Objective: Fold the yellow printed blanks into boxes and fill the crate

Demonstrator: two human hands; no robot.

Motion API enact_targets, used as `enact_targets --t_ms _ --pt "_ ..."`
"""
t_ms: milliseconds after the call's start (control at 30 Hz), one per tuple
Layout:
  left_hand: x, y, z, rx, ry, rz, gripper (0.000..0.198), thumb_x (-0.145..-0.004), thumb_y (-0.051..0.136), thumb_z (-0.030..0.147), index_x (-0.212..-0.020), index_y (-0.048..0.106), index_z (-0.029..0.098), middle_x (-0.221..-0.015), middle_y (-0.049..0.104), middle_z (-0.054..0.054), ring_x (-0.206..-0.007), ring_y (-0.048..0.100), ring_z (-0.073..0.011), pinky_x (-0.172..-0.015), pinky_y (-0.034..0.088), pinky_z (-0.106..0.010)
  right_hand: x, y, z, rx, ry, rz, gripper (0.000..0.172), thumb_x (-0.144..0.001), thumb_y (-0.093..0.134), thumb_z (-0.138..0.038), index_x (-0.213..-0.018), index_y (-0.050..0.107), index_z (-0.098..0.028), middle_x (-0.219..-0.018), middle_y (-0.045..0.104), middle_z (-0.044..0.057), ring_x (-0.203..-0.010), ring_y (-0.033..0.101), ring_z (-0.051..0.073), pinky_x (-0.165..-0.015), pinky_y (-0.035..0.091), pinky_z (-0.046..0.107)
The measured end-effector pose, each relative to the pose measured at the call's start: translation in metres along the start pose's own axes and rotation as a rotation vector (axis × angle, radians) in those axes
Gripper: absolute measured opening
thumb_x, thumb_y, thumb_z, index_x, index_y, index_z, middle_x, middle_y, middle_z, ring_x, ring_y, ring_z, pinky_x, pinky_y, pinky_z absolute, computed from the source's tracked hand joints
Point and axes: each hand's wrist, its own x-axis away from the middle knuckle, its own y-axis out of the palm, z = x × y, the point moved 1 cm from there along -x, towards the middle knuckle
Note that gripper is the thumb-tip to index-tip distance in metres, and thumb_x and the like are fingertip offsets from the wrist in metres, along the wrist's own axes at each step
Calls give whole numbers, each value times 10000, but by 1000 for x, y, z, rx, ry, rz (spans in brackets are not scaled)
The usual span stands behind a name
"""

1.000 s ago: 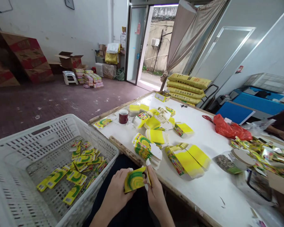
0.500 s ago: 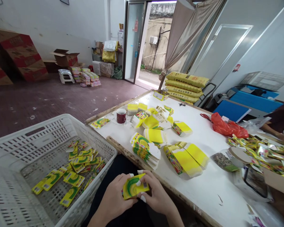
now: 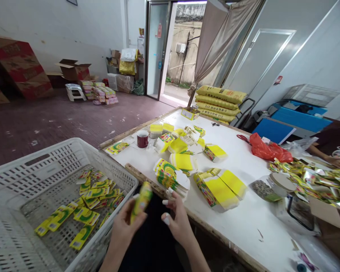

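A small yellow-green box [image 3: 141, 201], a little blurred, stands upright in my left hand [image 3: 127, 221], whose fingers are wrapped round it near the crate's right wall. My right hand [image 3: 176, 219] holds nothing; its fingers are apart, just short of the table's near edge. Beyond it, a stack of flat printed cartons [image 3: 170, 174] lies at the edge of the white table [image 3: 215, 234]. To the left, a white plastic crate [image 3: 65, 145] holds several yellow-green packs [image 3: 85, 215].
More yellow cartons [image 3: 223, 187] and a dark red mug [image 3: 142, 139] stand on the table. Right are a red plastic bag [image 3: 268, 148], a lidded jar [image 3: 282, 185], a heap of packets [image 3: 323, 179] and another person's hand [image 3: 338, 162].
My right hand has let go of the small box and opened. My left hand has moved left with the box and turned it upright. The view has shifted slightly.
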Motion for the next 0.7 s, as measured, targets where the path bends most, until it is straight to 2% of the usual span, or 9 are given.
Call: enact_targets --t_ms 67,100,167,267,400,500,633,700 --pt "-5 -3 2 375 -114 200 463 -792 711 564 -1030 685 167 -1053 736 -109 -837 699 -193 -694 593 -262 -20 -9 0 133 -27 111 388 -861 616 -278 -1237 580 -190 -1132 663 110 -990 651 226 -938 544 407" --pt "-5 -2 3 509 -194 255 460 -901 561 580 -1032 666 152 -1049 730 -126 -818 701 -184 -677 597 -269 -32 -14 -1 209 -43 164 293 -866 602 -270 -1145 625 -186 -1075 673 112 -978 645 238 -932 539 420" --pt "-3 4 2 626 -368 264 462 -1008 372 512 -1064 628 131 -1066 717 -146 -810 712 -175 -667 606 -286 -56 -21 -3 337 -72 246 235 -874 571 -244 -1084 650 -175 -1064 678 130 -1014 629 266 -948 519 452" --pt "5 18 -4 576 -531 168 332 -1024 409 399 -1100 597 136 -1050 715 -113 -696 699 -140 -571 579 -258 -85 -20 -2 545 -65 259 295 -871 570 -211 -1151 642 -152 -1138 673 159 -1088 595 311 -991 476 496" --pt "9 27 -10 504 -561 155 181 -996 486 251 -1063 612 140 -866 703 -48 -551 634 -94 -496 522 -208 -103 -11 7 754 -26 171 316 -808 588 -94 -1097 676 -185 -1089 689 135 -1038 592 322 -953 474 475" --pt "5 24 -10 465 -538 200 146 -964 508 150 -1042 629 128 -766 670 -19 -513 606 -80 -474 496 -185 -104 -11 12 759 -26 171 322 -781 584 -56 -1049 682 -204 -1062 688 115 -1031 598 310 -946 475 448" --pt "4 23 -10 431 -542 195 137 -946 543 132 -1026 653 121 -751 662 -14 -514 598 -75 -470 493 -180 -104 -17 13 710 -14 205 386 -819 625 -135 -1204 621 -162 -1147 650 136 -1040 613 287 -920 495 405" --pt "6 26 -12 420 -554 176 131 -942 557 133 -1020 661 120 -751 662 -14 -521 600 -74 -474 495 -177 -105 -20 12 725 10 226 373 -840 638 -170 -1211 617 -141 -1163 635 155 -1048 612 286 -924 487 396"
